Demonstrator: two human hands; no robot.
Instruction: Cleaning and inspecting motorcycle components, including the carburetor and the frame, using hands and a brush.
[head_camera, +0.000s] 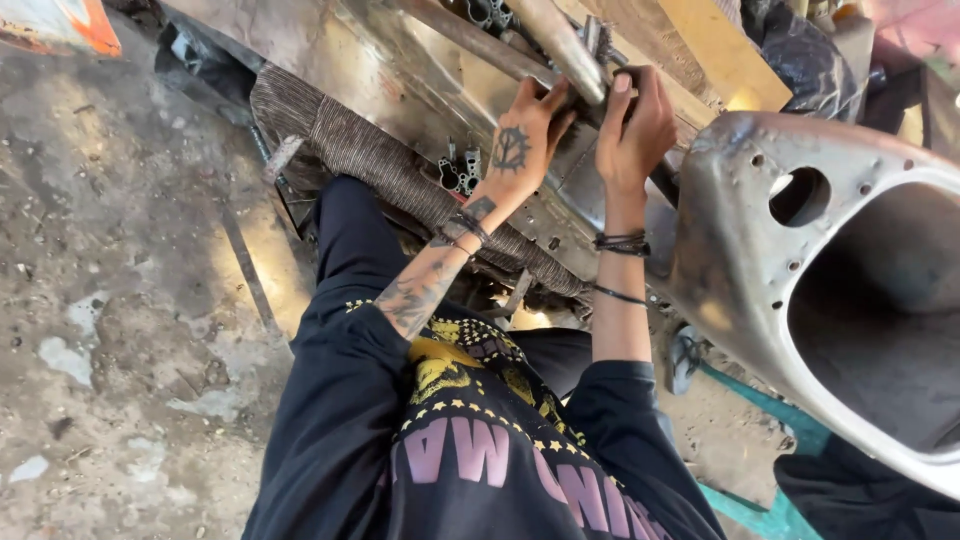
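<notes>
Between the fingers of both hands, left hand (522, 140) and right hand (634, 125) clamp a smooth round metal bar (568, 50). Below the fingers lies a ribbed woven band (380, 165); right of them, a bare, pitted metal body shell (760, 230) with round holes crowds close.

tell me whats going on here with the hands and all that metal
A person in a black printed shirt reaches up with both hands to a metal rod that runs over a bare sheet-metal panel. The left hand rests against the rod from below, and the right hand wraps its fingers around the fitting on it. A curved bare metal shell with holes sits to the right, above a dusty concrete floor.
</notes>
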